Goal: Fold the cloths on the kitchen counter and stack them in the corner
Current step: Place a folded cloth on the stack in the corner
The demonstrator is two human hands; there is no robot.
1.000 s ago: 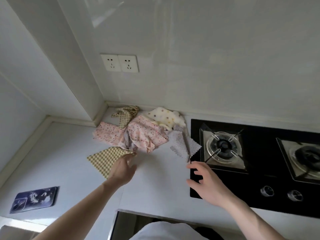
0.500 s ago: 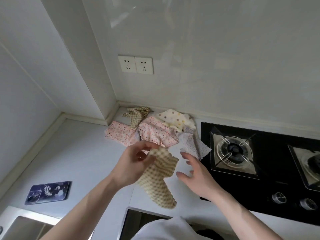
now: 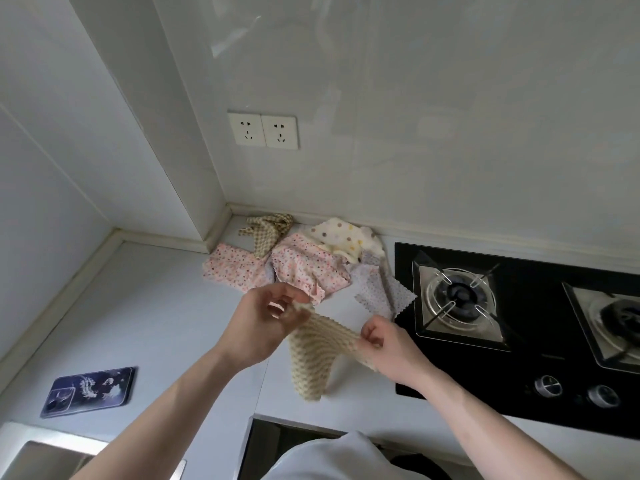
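A yellow checked cloth [image 3: 317, 355] hangs above the white counter [image 3: 145, 327], stretched between my two hands. My left hand [image 3: 263, 320] pinches its upper left corner and my right hand [image 3: 384, 344] pinches its right corner. Behind them a loose heap lies by the wall corner: a pink flowered cloth [image 3: 301, 268], a second yellow checked cloth [image 3: 266, 230], a cream dotted cloth [image 3: 343, 237] and a pale zigzag-edged cloth [image 3: 381, 289].
A black gas hob [image 3: 519, 341] with two burners and two knobs fills the counter's right side. A phone [image 3: 90, 391] lies at the left, with a steel sink's edge [image 3: 41, 452] below it. Two wall sockets [image 3: 263, 129] sit above the corner.
My left hand lifted the yellow checked cloth off the counter and brought it toward me. My right hand, open before, has taken hold of its other corner, and the cloth is now spread between both hands.
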